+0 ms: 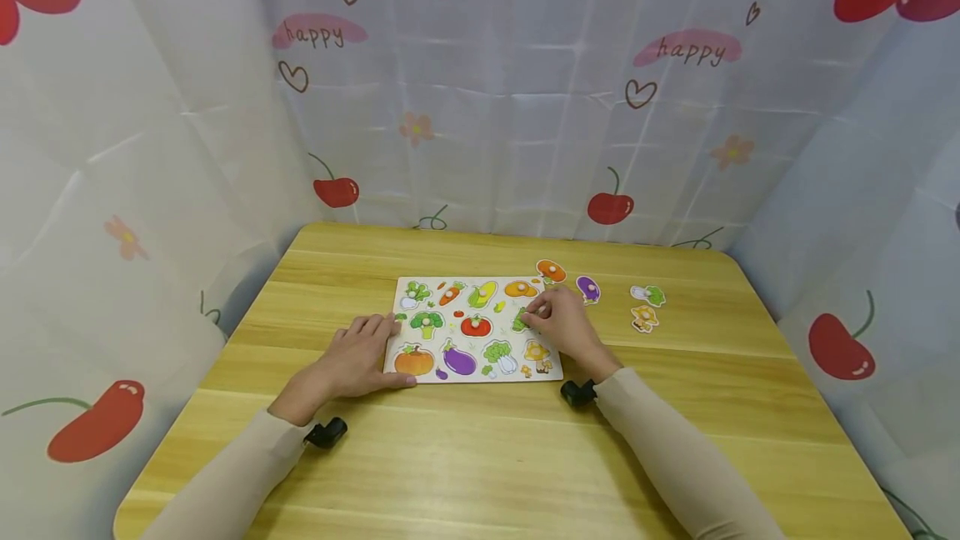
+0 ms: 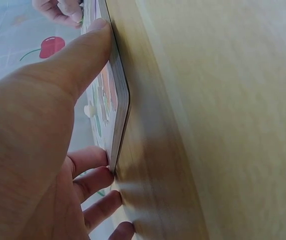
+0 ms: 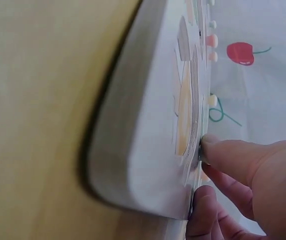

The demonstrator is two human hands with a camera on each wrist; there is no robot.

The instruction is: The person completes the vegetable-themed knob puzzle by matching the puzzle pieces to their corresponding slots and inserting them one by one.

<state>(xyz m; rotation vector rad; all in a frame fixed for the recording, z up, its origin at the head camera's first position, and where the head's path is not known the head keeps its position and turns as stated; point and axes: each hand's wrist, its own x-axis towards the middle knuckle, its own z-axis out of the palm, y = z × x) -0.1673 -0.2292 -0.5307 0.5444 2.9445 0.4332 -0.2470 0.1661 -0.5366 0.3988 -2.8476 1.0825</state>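
Note:
A pegged vegetable puzzle board [image 1: 450, 342] lies flat on the table. My left hand [image 1: 358, 361] rests at its front left corner, the thumb on the front edge and the fingers spread along the left side. At the board's right side, my right hand [image 1: 567, 323] pinches a green vegetable piece [image 1: 520, 321] over the middle row; the fingers partly hide it, and I cannot tell whether it is fully seated. Knobbed pieces sit in the board, including a tomato [image 1: 476, 326], a broccoli [image 1: 427, 324] and a corn [image 1: 482, 294].
Beyond the board's right side lie a pumpkin piece [image 1: 551, 271] and an eggplant piece [image 1: 588, 289]. Farther right are a cabbage piece [image 1: 648, 296] and a mushroom piece [image 1: 644, 318]. A cherry-patterned curtain [image 1: 487, 107] surrounds the wooden table [image 1: 480, 457] at the back and sides.

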